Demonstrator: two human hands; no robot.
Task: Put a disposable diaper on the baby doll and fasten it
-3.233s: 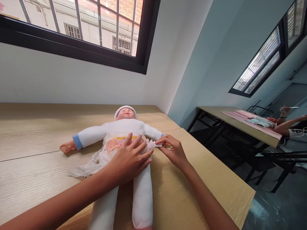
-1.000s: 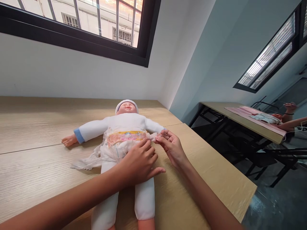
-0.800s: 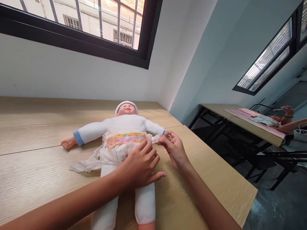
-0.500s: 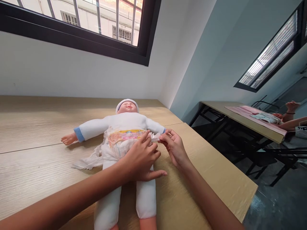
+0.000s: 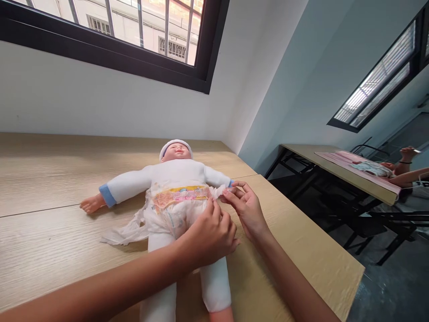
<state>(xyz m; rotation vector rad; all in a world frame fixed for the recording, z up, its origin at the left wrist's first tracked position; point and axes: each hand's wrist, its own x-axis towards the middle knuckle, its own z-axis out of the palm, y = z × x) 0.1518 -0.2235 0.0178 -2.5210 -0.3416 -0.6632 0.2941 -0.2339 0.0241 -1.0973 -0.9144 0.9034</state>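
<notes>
A baby doll (image 5: 177, 172) in white clothing with blue cuffs and a cap lies on its back, head toward the wall. Around its hips is a white diaper (image 5: 174, 214) with a colourful printed waistband. The diaper's left-side tab hangs loose and crumpled on the table. My right hand (image 5: 246, 205) pinches the diaper's other side tab, pulled out beside the doll's waist. My left hand (image 5: 214, 230) is curled over the doll's hip, its fingertips at the diaper's edge near that tab. Part of the doll's upper leg is hidden behind my left hand and forearm.
The doll lies on a light wooden table (image 5: 50, 179) against a wall under a barred window (image 5: 134, 40). At the right, another table (image 5: 301, 154) bears a pink mat (image 5: 330, 157) and a second doll. A person's hand (image 5: 407, 154) is raised there.
My left hand has shifted right and down off the diaper's front, and its spread fingers have curled in. The doll's legs have shifted right. My right hand keeps its pinch on the tab.
</notes>
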